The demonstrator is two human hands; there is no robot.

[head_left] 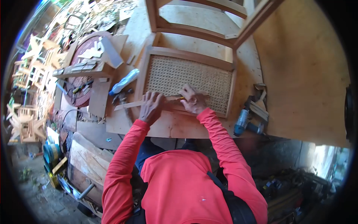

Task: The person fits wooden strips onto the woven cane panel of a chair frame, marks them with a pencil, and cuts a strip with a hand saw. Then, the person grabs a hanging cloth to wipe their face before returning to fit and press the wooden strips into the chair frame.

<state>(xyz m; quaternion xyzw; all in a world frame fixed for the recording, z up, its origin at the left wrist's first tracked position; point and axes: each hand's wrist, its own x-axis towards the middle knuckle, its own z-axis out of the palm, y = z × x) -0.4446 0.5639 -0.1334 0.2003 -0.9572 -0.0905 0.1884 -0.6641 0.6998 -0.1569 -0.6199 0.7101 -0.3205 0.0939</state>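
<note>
A woven cane panel (186, 76) sits inside a wooden frame (190, 55) on the workbench. My left hand (151, 107) presses down over a thin wooden strip (128, 105), which lies along the near rail and sticks out to the left. Close beside it, my right hand (194, 99) is closed over the near edge of the cane, pinching a thin yellow pencil (181, 98) that points left toward the strip. Its fingertips are partly hidden.
Upright chair-like framing (194, 30) rises at the far side. A plastic bottle (125, 81) and a hammer (122, 98) lie to the left. At right is a blue power tool (242, 121). Wooden pieces (84, 69) are stacked further left.
</note>
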